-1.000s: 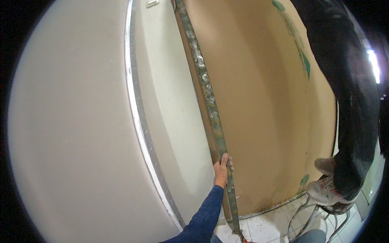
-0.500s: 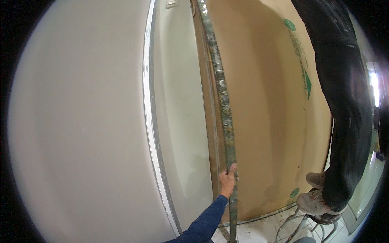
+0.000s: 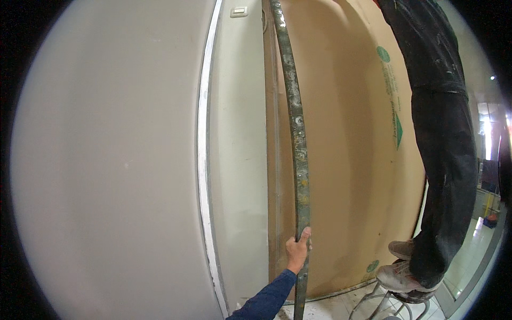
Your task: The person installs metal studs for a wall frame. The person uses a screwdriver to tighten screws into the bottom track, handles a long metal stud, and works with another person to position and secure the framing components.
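Note:
My left hand (image 3: pixel 298 252) is closed round a long, narrow, dark green bar (image 3: pixel 300 160), thumb pointing up along it. Worn and spattered with pale and yellowish marks, the bar stands nearly upright, leaning slightly left toward its top. Its upper end runs out at the top of the picture and its lower end out at the bottom. Behind it is a large brown board (image 3: pixel 346 176) with green print. I cannot tell whether the bar touches this board. My right hand is out of view.
Right of the board, a person in dark trousers (image 3: pixel 442 138) stands on a round stool (image 3: pixel 410 296) with metal legs. To the left are a pale wall panel (image 3: pixel 122 160), a white edge strip (image 3: pixel 203 144) and a light switch (image 3: pixel 239 11). Tiled floor (image 3: pixel 341 306) shows below.
The view has shifted, bringing the light switch fully into sight. My left hand keeps its hold on the bar and appears slightly lower in the picture. The person remains on the stool.

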Available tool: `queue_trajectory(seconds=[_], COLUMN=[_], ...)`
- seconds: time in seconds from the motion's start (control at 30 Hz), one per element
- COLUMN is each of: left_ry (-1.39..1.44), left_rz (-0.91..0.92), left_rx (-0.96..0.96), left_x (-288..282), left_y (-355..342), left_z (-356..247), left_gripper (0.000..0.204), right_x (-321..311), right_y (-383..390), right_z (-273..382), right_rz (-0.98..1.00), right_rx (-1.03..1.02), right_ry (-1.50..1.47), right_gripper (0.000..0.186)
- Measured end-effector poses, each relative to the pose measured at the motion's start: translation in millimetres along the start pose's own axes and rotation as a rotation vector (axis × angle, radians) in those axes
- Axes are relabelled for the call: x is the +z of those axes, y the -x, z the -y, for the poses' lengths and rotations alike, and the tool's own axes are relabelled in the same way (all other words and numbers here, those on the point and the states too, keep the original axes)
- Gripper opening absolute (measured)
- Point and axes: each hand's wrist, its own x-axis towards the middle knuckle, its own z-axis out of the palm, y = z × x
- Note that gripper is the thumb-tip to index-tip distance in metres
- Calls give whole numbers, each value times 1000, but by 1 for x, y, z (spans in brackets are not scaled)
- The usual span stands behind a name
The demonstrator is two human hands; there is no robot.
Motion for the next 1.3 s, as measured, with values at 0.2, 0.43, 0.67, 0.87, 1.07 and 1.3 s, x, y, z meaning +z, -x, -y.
queue_trajectory(seconds=[0.2, 0.43, 0.67, 0.87, 1.07, 1.3], left_ry=[-56, -70, -86, -103, -279, -462], left_rz=[46, 119, 107, 12, -9, -120], left_rx=[10, 2, 29, 57, 156, 216], left_x=[1, -6, -2, 2, -37, -55], left_y=[2, 1, 13, -6, -65, -117], left_z=[-1, -12, -7, 12, 22, 57], left_gripper=[51, 46, 53, 54, 54, 60], right_x=[-4, -15, -18, -31, -29, -34], right_y=[6, 12, 20, 41, 71, 50], right_z=[0, 3, 4, 16, 42, 43], right_rz=[-26, -52, -67, -108, -199, -189], right_rx=[50, 85, 106, 85, 116, -17], right_ry=[15, 36, 73, 123, -109, -25], right_gripper=[22, 23, 25, 27, 14, 12])
